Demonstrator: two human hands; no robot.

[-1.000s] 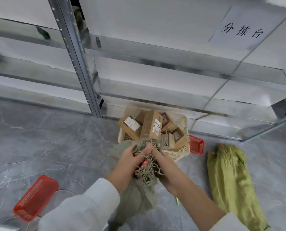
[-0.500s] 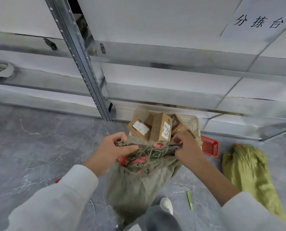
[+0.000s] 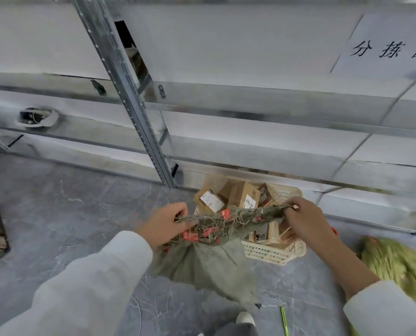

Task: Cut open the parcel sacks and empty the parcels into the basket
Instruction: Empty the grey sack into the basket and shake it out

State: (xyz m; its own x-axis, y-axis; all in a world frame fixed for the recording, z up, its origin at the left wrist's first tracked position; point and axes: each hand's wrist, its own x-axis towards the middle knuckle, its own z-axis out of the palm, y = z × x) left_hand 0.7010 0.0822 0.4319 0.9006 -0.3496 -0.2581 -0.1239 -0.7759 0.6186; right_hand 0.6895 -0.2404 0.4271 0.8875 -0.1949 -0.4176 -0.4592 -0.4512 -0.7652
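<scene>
Left hand (image 3: pixel 164 220) and right hand (image 3: pixel 306 220) pinch the frayed grey-green woven sack (image 3: pixel 209 258) mouth taut — above the cream plastic basket (image 3: pixel 272 254); white sign (image 3: pixel 391 48) reads 分拣台.

The scene is lit brightly and evenly by cool, diffuse light whose source cannot be told. Dull glare is carried along the metal rails of the shelf (image 3: pixel 139 112). Only faint, soft shadow is thrown on the floor (image 3: pixel 56 226) around the sack (image 3: pixel 209 267). The rails are bowed by the wide lens, most at the edges. The green sack (image 3: pixel 393 260) at the right edge is smeared by blur, and the near sleeve (image 3: pixel 86 287) is soft. Labels on the boxes (image 3: pixel 241 195) cannot be read; the sign (image 3: pixel 391 49) is legible.
</scene>
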